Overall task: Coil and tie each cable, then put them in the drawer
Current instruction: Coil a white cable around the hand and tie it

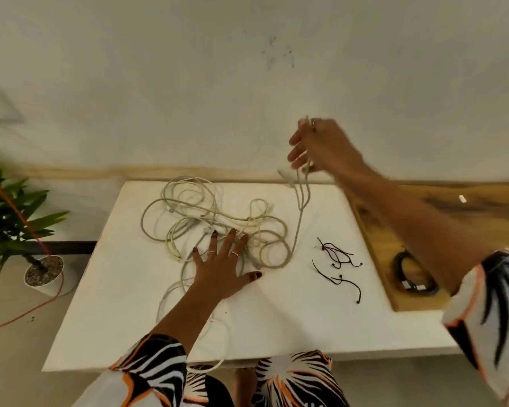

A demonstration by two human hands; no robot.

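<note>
At the far left a potted plant (18, 207) stood on the floor beside the white table (106, 304), with an orange cord (21, 318) trailing past its pot. On the table lay the tangled pale cables (206, 218), looped over one another and with one strand running off the near edge. The left hand (221, 274) lay flat on the tangle, fingers straight and spread, pressing it down rather than gripping. Rightward, one strand rose from the heap to the right hand (318, 145), raised above the table's far edge with its fingers curled round a few hanging loops of that cable. To do this well, it seemed wise to keep the heap pinned while drawing the strand out slowly, so no knot tightened, and to match each new loop to the last. Further right lay the black ties (338, 262), loose and near enough to reach. Beyond them a coiled black cable (415, 274) rested on the wooden surface (482, 201).
</note>
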